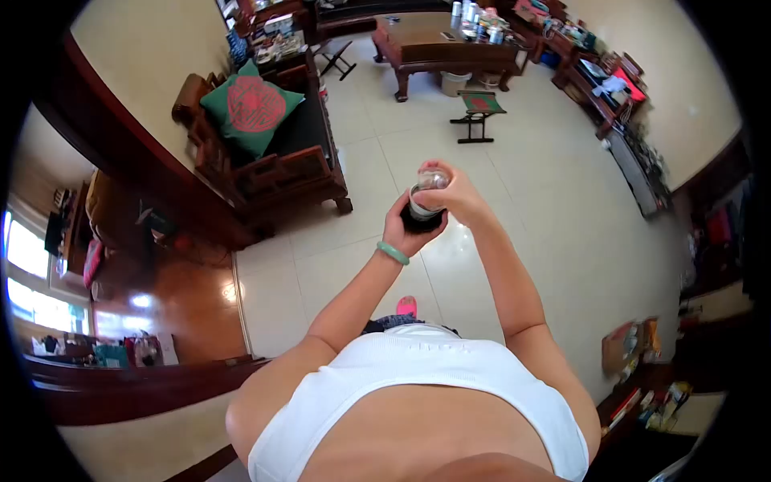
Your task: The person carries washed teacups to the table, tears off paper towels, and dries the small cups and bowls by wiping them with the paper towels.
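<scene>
Left hand (399,223) grasping dark-bottomed jar (422,214); right hand (454,194) gripping clear end (434,177), which points away from torso. Long axis: roughly fore-aft in view.

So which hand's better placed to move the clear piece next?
Probably your right hand: it grips the clear piece from above, while your left hand holds the dark container below.

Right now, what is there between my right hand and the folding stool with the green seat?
Only bare, pale floor tiles show between your right hand and the folding stool in the head view.
</scene>
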`<action>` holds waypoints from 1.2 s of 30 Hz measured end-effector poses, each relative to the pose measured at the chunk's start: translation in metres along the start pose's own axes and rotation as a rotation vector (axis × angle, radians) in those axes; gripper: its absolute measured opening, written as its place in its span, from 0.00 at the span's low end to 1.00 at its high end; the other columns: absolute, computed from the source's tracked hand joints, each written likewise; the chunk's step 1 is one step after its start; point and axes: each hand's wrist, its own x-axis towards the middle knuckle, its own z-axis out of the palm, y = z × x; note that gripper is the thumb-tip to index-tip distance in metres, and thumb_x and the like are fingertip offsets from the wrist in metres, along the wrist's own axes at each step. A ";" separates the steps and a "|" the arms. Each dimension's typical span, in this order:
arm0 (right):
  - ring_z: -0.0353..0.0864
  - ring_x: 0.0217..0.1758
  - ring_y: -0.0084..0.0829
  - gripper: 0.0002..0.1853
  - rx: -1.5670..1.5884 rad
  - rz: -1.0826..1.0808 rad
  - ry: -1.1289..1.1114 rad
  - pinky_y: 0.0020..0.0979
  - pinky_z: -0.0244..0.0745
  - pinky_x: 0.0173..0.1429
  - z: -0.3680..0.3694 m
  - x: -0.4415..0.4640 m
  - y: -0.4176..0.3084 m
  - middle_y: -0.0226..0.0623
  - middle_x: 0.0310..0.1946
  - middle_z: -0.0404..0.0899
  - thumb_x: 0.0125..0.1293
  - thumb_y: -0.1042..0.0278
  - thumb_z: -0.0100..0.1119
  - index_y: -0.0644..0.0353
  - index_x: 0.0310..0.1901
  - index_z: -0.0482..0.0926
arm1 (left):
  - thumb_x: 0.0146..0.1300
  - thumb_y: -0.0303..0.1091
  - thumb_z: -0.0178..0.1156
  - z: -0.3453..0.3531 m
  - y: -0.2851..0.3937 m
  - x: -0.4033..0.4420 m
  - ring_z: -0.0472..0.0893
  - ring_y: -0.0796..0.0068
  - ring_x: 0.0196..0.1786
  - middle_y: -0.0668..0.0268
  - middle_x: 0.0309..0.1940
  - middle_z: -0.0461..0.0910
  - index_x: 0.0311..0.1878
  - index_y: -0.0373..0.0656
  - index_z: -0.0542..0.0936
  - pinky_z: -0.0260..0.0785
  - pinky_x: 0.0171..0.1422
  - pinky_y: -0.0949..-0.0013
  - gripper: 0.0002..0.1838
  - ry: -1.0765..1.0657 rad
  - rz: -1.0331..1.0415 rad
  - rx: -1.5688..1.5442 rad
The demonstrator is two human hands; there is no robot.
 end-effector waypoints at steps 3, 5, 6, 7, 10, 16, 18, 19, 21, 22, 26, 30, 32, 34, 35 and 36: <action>0.77 0.39 0.22 0.27 0.011 -0.005 -0.007 0.26 0.75 0.42 -0.040 0.059 -0.002 0.32 0.37 0.75 0.44 0.73 0.74 0.61 0.48 0.73 | 0.65 0.45 0.54 0.012 0.027 0.065 0.70 0.56 0.59 0.57 0.57 0.70 0.59 0.45 0.68 0.67 0.62 0.49 0.23 -0.051 -0.023 -0.002; 0.77 0.39 0.22 0.28 0.036 -0.003 0.000 0.26 0.75 0.42 -0.077 0.113 -0.005 0.32 0.37 0.75 0.44 0.74 0.74 0.62 0.48 0.73 | 0.65 0.46 0.54 0.029 0.046 0.123 0.71 0.56 0.59 0.56 0.57 0.71 0.60 0.44 0.68 0.68 0.62 0.49 0.24 -0.021 0.006 0.030; 0.77 0.39 0.22 0.28 0.047 0.005 0.018 0.26 0.75 0.43 -0.092 0.140 -0.005 0.32 0.38 0.75 0.44 0.74 0.74 0.62 0.49 0.73 | 0.65 0.46 0.54 0.032 0.058 0.151 0.71 0.56 0.59 0.56 0.57 0.71 0.60 0.44 0.68 0.68 0.62 0.49 0.24 -0.018 0.011 0.033; 0.77 0.39 0.22 0.28 0.053 0.005 0.013 0.26 0.75 0.43 -0.105 0.166 -0.004 0.32 0.38 0.75 0.44 0.74 0.74 0.62 0.49 0.73 | 0.65 0.46 0.54 0.036 0.072 0.178 0.71 0.56 0.59 0.56 0.57 0.71 0.60 0.44 0.68 0.68 0.62 0.49 0.24 -0.024 0.006 0.048; 0.77 0.37 0.19 0.25 0.125 -0.063 0.010 0.22 0.74 0.38 -0.157 0.250 -0.003 0.29 0.34 0.75 0.48 0.77 0.71 0.59 0.49 0.72 | 0.66 0.46 0.54 0.052 0.114 0.272 0.72 0.55 0.58 0.56 0.56 0.71 0.60 0.44 0.68 0.68 0.62 0.49 0.24 -0.054 -0.003 0.056; 0.78 0.35 0.19 0.26 0.087 -0.032 -0.012 0.21 0.74 0.37 -0.233 0.404 -0.020 0.29 0.34 0.76 0.48 0.77 0.70 0.61 0.51 0.72 | 0.66 0.45 0.54 0.090 0.186 0.414 0.70 0.54 0.59 0.55 0.58 0.69 0.60 0.43 0.68 0.68 0.62 0.49 0.23 -0.035 0.046 0.060; 0.78 0.37 0.19 0.27 0.036 -0.031 -0.040 0.23 0.74 0.40 -0.264 0.469 -0.034 0.31 0.36 0.76 0.49 0.77 0.70 0.63 0.51 0.71 | 0.65 0.46 0.54 0.101 0.224 0.481 0.70 0.51 0.58 0.54 0.58 0.68 0.60 0.42 0.67 0.68 0.62 0.48 0.25 -0.074 0.056 0.066; 0.78 0.37 0.19 0.27 0.037 -0.007 -0.028 0.23 0.74 0.40 -0.275 0.496 -0.032 0.31 0.36 0.76 0.49 0.77 0.70 0.63 0.51 0.71 | 0.65 0.46 0.54 0.105 0.234 0.501 0.70 0.50 0.58 0.53 0.58 0.68 0.60 0.42 0.67 0.68 0.62 0.47 0.25 -0.064 0.085 0.083; 0.78 0.38 0.20 0.26 0.054 -0.069 -0.080 0.24 0.75 0.43 -0.297 0.557 -0.030 0.32 0.36 0.76 0.49 0.76 0.70 0.63 0.51 0.71 | 0.65 0.46 0.54 0.113 0.266 0.553 0.69 0.50 0.59 0.53 0.58 0.68 0.60 0.42 0.66 0.68 0.63 0.47 0.25 0.000 0.095 0.059; 0.78 0.39 0.21 0.26 0.028 -0.040 -0.082 0.25 0.75 0.44 -0.310 0.588 -0.030 0.32 0.37 0.76 0.49 0.77 0.69 0.63 0.51 0.71 | 0.65 0.47 0.54 0.121 0.282 0.580 0.69 0.51 0.60 0.53 0.58 0.68 0.61 0.43 0.65 0.67 0.63 0.47 0.26 -0.014 0.101 0.044; 0.80 0.41 0.25 0.25 0.078 -0.008 -0.086 0.27 0.78 0.46 -0.356 0.710 -0.025 0.35 0.41 0.76 0.50 0.78 0.68 0.63 0.51 0.71 | 0.66 0.54 0.53 0.140 0.349 0.684 0.66 0.54 0.63 0.55 0.61 0.66 0.64 0.45 0.63 0.65 0.65 0.47 0.31 -0.068 0.111 0.055; 0.80 0.41 0.26 0.24 0.146 0.006 -0.059 0.28 0.81 0.46 -0.400 0.827 -0.022 0.35 0.43 0.75 0.50 0.79 0.68 0.65 0.50 0.70 | 0.66 0.58 0.51 0.148 0.426 0.797 0.65 0.54 0.64 0.55 0.62 0.64 0.65 0.46 0.62 0.62 0.67 0.44 0.32 -0.073 0.050 0.055; 0.80 0.41 0.27 0.24 0.200 -0.020 -0.027 0.28 0.81 0.43 -0.422 0.884 -0.014 0.35 0.43 0.74 0.51 0.79 0.69 0.64 0.50 0.71 | 0.66 0.60 0.50 0.159 0.455 0.849 0.65 0.54 0.64 0.56 0.62 0.64 0.65 0.46 0.62 0.61 0.68 0.43 0.33 -0.025 0.046 0.113; 0.81 0.41 0.27 0.24 0.220 0.014 -0.018 0.29 0.81 0.43 -0.450 0.942 -0.007 0.36 0.44 0.74 0.52 0.79 0.68 0.64 0.50 0.70 | 0.64 0.65 0.49 0.173 0.487 0.898 0.65 0.59 0.65 0.60 0.63 0.65 0.66 0.50 0.63 0.60 0.66 0.44 0.35 0.089 0.042 0.249; 0.81 0.41 0.28 0.24 0.239 0.042 -0.019 0.30 0.81 0.43 -0.464 0.970 -0.003 0.36 0.44 0.73 0.52 0.80 0.67 0.64 0.51 0.70 | 0.64 0.65 0.49 0.171 0.505 0.926 0.65 0.59 0.65 0.60 0.63 0.65 0.66 0.50 0.63 0.60 0.66 0.44 0.35 0.094 0.031 0.248; 0.82 0.41 0.30 0.24 0.277 0.062 0.023 0.31 0.82 0.44 -0.472 0.993 -0.003 0.37 0.44 0.73 0.53 0.80 0.67 0.64 0.52 0.69 | 0.63 0.66 0.49 0.162 0.524 0.958 0.64 0.60 0.66 0.62 0.63 0.66 0.66 0.51 0.63 0.59 0.66 0.47 0.36 0.189 0.062 0.313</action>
